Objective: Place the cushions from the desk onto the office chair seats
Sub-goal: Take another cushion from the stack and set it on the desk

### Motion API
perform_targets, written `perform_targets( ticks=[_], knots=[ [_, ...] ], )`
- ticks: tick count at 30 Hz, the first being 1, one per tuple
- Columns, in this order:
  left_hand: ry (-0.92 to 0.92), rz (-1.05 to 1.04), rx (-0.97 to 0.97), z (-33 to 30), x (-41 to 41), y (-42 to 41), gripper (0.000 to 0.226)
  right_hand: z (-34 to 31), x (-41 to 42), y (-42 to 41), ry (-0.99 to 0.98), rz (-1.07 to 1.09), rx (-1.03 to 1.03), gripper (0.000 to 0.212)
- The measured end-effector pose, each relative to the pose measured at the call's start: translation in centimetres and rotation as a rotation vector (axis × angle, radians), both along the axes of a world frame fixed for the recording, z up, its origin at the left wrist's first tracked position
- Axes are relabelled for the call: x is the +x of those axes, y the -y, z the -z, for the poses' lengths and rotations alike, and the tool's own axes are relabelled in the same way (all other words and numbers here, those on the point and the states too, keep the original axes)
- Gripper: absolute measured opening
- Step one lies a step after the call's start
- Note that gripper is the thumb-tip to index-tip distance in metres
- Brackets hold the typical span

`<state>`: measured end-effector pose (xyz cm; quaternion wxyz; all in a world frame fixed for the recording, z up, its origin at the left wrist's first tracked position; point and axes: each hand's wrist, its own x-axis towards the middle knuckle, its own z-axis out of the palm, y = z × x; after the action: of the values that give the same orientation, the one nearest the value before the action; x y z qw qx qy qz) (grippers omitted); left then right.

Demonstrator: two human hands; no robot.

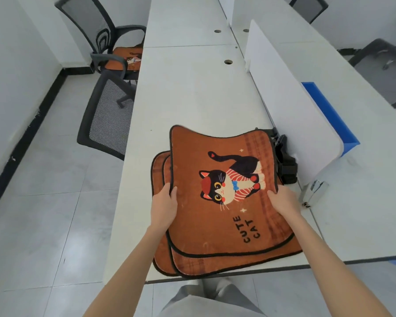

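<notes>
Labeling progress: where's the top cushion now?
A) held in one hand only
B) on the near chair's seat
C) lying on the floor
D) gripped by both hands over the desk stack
D: the left hand and right hand grip opposite edges of the top cushion, above the stack on the desk.

Both arms extended forward; left grip [164,205] and right grip [285,201] clamped, thumbs on top.
</notes>
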<state>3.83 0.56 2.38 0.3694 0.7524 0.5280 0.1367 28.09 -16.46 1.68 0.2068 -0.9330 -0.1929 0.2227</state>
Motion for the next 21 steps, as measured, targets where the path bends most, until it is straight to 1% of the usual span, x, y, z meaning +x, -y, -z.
perform_targets(
  ticks=[3, 5, 7, 10, 13, 17, 21],
  knots=[
    [0.08, 0.019, 0.122, -2.1, -1.7, 0.7, 0.032, -2.4, -2.7, -0.5, -0.055, -0.066, 0.175, 0.029],
    [0.128, -0.014, 0.163, -3.4, -3.4, 1.5, 0.032, -3.7, -4.8, -0.6, -0.034, -0.175, 0.236, 0.033],
    [0.179, -0.103, 0.171, -4.0, -5.6, 2.2, 0.032, -4.5, -6.6, -1.1, -0.008, -0.299, 0.257, 0.035],
    [0.214, -0.292, 0.181, -4.3, -9.1, 4.2, 0.03, -4.9, -9.1, -2.9, -0.054, -0.42, 0.307, 0.036],
    [0.204, -0.509, 0.165, -5.1, -13.2, 6.7, 0.026, -5.0, -12.6, -5.0, -0.103, -0.581, 0.341, 0.037],
    [0.146, -0.716, 0.192, -5.7, -19.9, 11.3, 0.024, -5.4, -19.8, -6.0, -0.186, -0.843, 0.386, 0.042],
    [0.017, -0.882, 0.222, -5.2, -27.4, 16.1, 0.026, -4.5, -28.0, -5.8, -0.413, -1.045, 0.359, 0.041]
  ],
)
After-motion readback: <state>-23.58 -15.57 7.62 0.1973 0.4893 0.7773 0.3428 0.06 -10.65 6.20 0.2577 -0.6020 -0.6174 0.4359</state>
